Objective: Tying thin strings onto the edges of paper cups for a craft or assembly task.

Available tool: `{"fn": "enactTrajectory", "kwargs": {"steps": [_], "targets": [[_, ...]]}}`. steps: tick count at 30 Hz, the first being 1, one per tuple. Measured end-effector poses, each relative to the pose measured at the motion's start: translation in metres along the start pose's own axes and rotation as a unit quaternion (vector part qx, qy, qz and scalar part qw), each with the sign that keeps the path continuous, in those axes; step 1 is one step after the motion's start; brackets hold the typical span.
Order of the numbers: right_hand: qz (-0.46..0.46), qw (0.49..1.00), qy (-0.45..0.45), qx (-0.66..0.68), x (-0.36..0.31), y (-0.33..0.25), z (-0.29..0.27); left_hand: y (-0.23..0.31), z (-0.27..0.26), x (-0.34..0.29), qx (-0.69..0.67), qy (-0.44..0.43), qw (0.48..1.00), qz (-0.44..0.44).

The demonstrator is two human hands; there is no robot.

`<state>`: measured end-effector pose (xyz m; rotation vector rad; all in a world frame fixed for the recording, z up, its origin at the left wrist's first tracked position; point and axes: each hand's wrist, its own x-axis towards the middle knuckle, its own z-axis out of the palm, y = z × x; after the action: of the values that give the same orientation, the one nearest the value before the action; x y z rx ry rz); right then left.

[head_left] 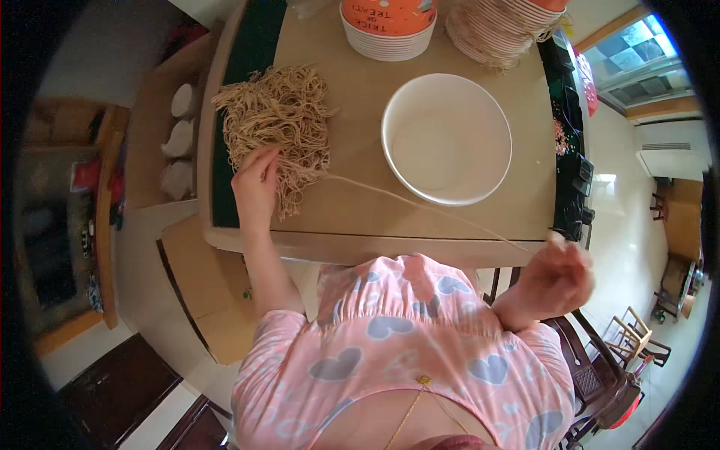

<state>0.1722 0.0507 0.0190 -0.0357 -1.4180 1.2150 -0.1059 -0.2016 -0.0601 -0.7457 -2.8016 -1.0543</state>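
Observation:
A tangled pile of tan strings (279, 120) lies on the left part of the tan table (360, 97). My left hand (256, 186) rests on the pile's near edge, fingers pressing the strings down. One single string (420, 205) stretches from the pile across the table's front to my right hand (553, 279), which pinches its end beyond the table's right front corner. A white empty bowl (447, 139) sits upright on the table just beyond the taut string.
A stack of orange-and-white paper bowls (388, 26) and a stack of lids or rims (499, 30) stand at the table's far edge. Cardboard boxes (210, 285) sit on the floor at the left. Dark wooden chairs (600, 375) stand at the right.

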Motion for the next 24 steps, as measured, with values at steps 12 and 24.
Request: {"fn": "enactTrajectory", "kwargs": {"steps": [12, 24], "targets": [[0.283, 0.871, -0.398, 0.054, 0.017, 0.004, 0.034, 0.071, -0.022, -0.017, -0.005, -0.018, 0.998, 0.064], [0.411, 0.824, -0.389, 0.024, -0.014, 0.040, 0.053, 0.117, -0.011, -0.044, -0.172, -0.202, 0.949, 0.173]]}}
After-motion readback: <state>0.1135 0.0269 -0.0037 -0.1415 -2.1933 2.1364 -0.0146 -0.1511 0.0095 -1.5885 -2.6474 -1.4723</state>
